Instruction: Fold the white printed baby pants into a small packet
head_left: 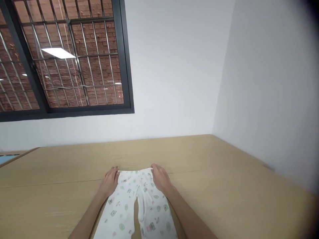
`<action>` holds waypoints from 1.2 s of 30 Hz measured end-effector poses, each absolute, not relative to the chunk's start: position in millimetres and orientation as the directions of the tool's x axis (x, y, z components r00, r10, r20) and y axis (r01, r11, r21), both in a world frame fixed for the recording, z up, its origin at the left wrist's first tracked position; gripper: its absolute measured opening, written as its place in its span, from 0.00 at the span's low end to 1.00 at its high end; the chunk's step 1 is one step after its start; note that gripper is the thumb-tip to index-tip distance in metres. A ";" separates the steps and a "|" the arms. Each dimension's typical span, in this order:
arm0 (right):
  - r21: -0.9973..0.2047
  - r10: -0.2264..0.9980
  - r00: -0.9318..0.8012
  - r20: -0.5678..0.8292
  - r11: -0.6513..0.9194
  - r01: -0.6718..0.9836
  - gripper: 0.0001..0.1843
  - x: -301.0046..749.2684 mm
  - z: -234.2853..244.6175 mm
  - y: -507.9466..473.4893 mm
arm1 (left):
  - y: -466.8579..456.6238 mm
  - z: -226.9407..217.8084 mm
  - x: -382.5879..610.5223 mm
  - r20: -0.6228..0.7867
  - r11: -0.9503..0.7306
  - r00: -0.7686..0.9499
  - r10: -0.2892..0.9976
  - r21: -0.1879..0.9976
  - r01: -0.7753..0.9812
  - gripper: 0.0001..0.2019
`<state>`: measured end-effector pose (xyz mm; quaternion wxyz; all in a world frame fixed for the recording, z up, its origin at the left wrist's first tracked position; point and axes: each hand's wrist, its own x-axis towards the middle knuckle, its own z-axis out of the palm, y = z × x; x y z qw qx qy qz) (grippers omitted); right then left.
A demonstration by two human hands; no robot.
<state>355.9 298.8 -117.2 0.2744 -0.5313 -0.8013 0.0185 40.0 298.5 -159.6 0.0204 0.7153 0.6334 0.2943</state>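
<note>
Soft, light printed baby trousers (136, 205) lie flat; left hand (111, 181) and right hand (160, 177) press flat-fingered on the waistband corners, likely the best hold

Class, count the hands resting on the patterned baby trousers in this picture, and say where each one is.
2. The left hand lies on the waistband's left corner of the trousers; the right hand lies on its right corner. Both are flat on the table.

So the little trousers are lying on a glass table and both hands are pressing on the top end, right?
Not glass: the head view shows a wooden table. The little trousers do lie on it, with the left hand and right hand on the top end.
</note>
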 end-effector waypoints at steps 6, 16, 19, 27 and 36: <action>-0.295 0.868 -0.274 0.415 0.413 0.861 0.16 355.9 -119.5 301.2 | 295.7 -154.5 39.2 0.394 -0.201 0.026 0.919 0.410 0.890 0.20; -0.146 0.818 -0.318 0.479 0.431 0.890 0.16 351.2 -110.7 292.9 | 290.3 -146.5 42.4 0.452 -0.267 0.072 0.889 0.385 0.883 0.16; -0.108 0.801 -0.357 0.480 0.458 0.883 0.13 351.0 -110.4 291.9 | 287.8 -144.2 43.3 0.438 -0.248 0.069 0.896 0.366 0.897 0.17; -0.051 0.783 -0.412 0.466 0.489 0.871 0.11 350.0 -106.0 283.6 | 283.5 -143.0 43.6 0.354 -0.190 0.056 0.934 0.356 0.915 0.19; -0.095 0.804 -0.396 0.444 0.482 0.871 0.18 346.8 -113.0 278.0 | 285.0 -146.3 45.1 0.313 -0.164 0.048 0.948 0.354 0.921 0.26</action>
